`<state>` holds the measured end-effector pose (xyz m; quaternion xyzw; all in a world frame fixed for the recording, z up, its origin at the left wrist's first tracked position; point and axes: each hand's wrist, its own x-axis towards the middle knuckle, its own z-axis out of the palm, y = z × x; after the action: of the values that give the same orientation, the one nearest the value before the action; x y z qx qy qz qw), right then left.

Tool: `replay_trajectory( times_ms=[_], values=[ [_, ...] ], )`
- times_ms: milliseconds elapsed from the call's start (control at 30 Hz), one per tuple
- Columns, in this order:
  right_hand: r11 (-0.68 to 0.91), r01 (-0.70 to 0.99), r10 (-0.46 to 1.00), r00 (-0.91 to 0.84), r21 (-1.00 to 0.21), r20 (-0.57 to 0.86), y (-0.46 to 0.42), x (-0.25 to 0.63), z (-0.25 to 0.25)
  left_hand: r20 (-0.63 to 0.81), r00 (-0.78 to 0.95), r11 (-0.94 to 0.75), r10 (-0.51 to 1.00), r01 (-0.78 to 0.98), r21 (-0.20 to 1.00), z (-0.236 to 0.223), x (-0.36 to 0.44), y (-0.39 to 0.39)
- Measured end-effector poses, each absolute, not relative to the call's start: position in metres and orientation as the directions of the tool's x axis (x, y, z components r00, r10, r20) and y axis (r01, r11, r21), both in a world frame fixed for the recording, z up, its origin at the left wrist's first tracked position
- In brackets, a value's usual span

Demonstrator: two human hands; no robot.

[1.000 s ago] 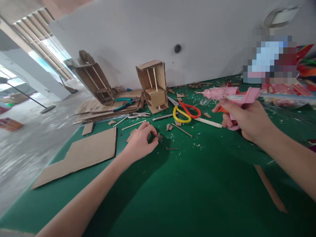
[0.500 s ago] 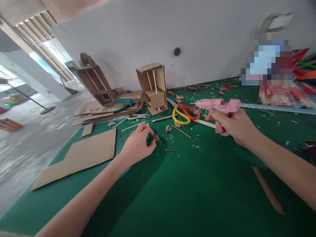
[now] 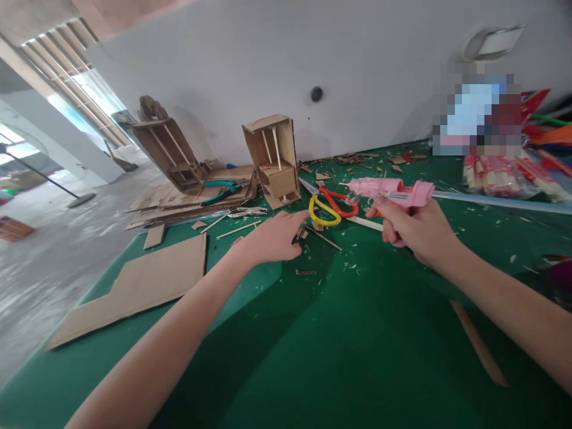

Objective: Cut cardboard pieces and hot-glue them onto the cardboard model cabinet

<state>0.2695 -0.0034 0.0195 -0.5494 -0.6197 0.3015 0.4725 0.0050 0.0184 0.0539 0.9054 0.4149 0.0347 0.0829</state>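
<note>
A green worktop (image 3: 339,345) runs along the wall here, littered with shavings. On its left lies a flat cardboard sheet (image 3: 156,271) with a stepped edge; farther back, near the wall, stands an open-fronted cardboard box (image 3: 281,179) with white rods inside. Over on the right, a pink glue gun (image 3: 378,186) hangs above the worktop, nozzle to the left, a long translucent stick (image 3: 504,201) trailing behind. The right hand (image 3: 413,229) is wrapped round its grip. The left hand (image 3: 270,238) is open, thumb parted from the fingers, forefinger right by the scissors' (image 3: 322,192) yellow loop; whether they touch, I can't tell. The scissors lie between both hands. A cardboard scrap (image 3: 304,235) sits just beside the left fingers.
</note>
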Motion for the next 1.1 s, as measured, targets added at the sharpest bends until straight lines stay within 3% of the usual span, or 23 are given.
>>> replay_trajectory(
  times_ms=[167, 533, 733, 867, 1100],
  values=[
    [0.183, 0.365, 0.969, 0.092, -0.913, 0.231, -0.005, 0.268, 0.021, -0.045, 0.648, -0.606, 0.760, 0.732, 0.310, 0.048, 0.004, 0.029],
    [0.159, 0.359, 0.976, 0.086, -0.920, 0.202, -0.007, 0.264, 0.024, 0.026, 0.627, -0.605, 0.778, 0.738, 0.298, 0.044, 0.000, 0.033],
    [0.160, 0.368, 0.978, 0.069, -0.916, 0.198, -0.007, 0.264, 0.022, -0.123, 0.611, -0.513, 0.782, 0.743, 0.429, 0.057, -0.003, 0.029],
    [0.157, 0.375, 0.980, 0.059, -0.914, 0.192, -0.008, 0.262, 0.024, -0.149, 0.587, -0.480, 0.796, 0.761, 0.436, 0.059, -0.005, 0.031],
    [0.176, 0.369, 0.979, 0.032, -0.913, 0.202, -0.008, 0.260, 0.025, -0.056, 0.571, -0.508, 0.819, 0.768, 0.391, 0.049, -0.006, 0.037]
  ],
)
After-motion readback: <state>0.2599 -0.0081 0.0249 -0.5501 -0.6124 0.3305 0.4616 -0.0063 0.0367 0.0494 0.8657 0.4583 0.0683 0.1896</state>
